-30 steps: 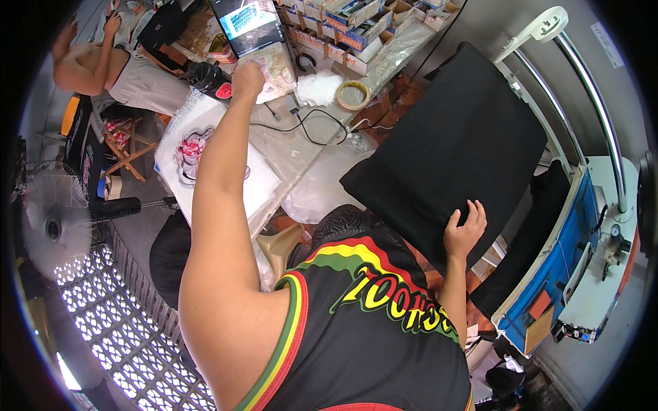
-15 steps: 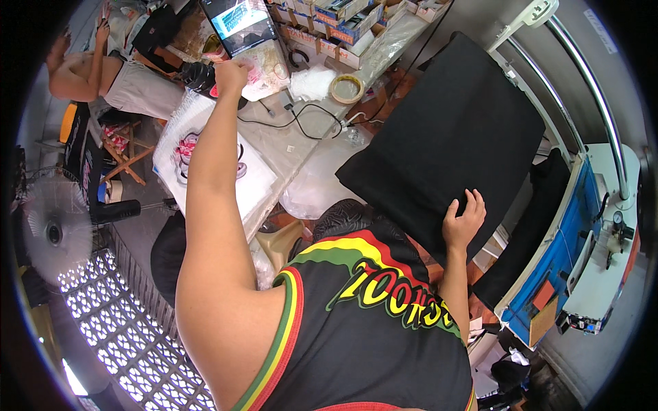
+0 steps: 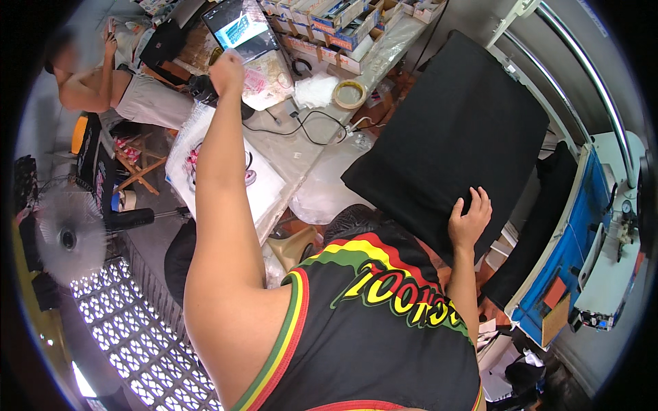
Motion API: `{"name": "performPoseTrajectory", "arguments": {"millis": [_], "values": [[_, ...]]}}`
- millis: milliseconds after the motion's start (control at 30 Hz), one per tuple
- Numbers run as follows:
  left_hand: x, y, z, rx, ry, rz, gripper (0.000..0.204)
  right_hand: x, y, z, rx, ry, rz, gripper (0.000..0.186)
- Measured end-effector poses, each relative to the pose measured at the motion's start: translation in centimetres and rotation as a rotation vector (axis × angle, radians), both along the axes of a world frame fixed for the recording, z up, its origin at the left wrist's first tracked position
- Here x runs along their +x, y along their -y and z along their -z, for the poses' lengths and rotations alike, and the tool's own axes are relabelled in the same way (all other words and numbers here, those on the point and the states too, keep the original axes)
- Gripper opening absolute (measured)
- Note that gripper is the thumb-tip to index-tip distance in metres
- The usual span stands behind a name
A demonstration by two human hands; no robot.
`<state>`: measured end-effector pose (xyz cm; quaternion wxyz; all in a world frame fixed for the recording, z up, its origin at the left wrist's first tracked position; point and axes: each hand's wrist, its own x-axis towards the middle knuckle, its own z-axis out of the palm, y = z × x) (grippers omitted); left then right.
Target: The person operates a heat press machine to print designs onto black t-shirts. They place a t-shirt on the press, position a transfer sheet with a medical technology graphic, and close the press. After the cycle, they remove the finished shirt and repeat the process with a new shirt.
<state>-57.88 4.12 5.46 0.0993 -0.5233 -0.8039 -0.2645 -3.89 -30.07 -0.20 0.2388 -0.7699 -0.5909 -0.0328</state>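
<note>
My left hand reaches far out over the table, its fingers curled, just below the lower left corner of a tablet-like screen. Whatever those fingers hold, if anything, is hidden behind the hand. Under my left forearm lies a white padded sheet with pink and dark loop-shaped pieces on it, partly covered by the arm. My right hand rests with fingers spread on a large black cloth-covered board at my right.
Boxes are stacked at the back beside a tape roll. A cable crosses the table. A press-like machine with metal bars stands at right. At left are a fan and another person.
My left hand has moved slightly nearer the screen's lower left corner. The whole view has shifted a little; my right hand stays on the black cloth. The other person's raised hand has shifted slightly.
</note>
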Motion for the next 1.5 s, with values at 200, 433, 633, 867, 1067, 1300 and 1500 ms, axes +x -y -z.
{"name": "performPoseTrajectory", "arguments": {"millis": [200,433,633,867,1067,1300,1500], "values": [[-0.1,1.0,3.6,-0.159,0.185,0.008,0.019,0.5,0.2,0.2,-0.004,0.013,-0.012,0.041],[-2.9,-1.4,5.6,-0.159,0.717,-0.048,0.022,0.3,0.1,0.4,-0.014,0.038,0.0,0.041],[-1.6,-2.0,4.3,-0.047,0.29,0.115,0.036,-0.1,0.1,0.2,-0.031,0.012,0.001,0.042],[10.4,4.3,-3.7,-0.006,0.882,0.905,0.033,-0.3,-1.1,-5.9,0.229,-0.17,-0.114,0.04],[31.6,15.4,-4.8,-0.722,0.968,1.455,0.048,-0.3,-2.4,-6.7,-0.091,-1.391,-0.037,0.027],[40.5,17.3,-3.6,-0.614,0.756,1.774,0.043,3.2,-1.6,-5.7,-0.12,-1.593,0.128,0.012],[48.4,6.3,0.2,-0.194,0.207,1.787,0.027,9.6,-2.9,-4.2,-0.096,-1.273,0.295,0.011]]}}
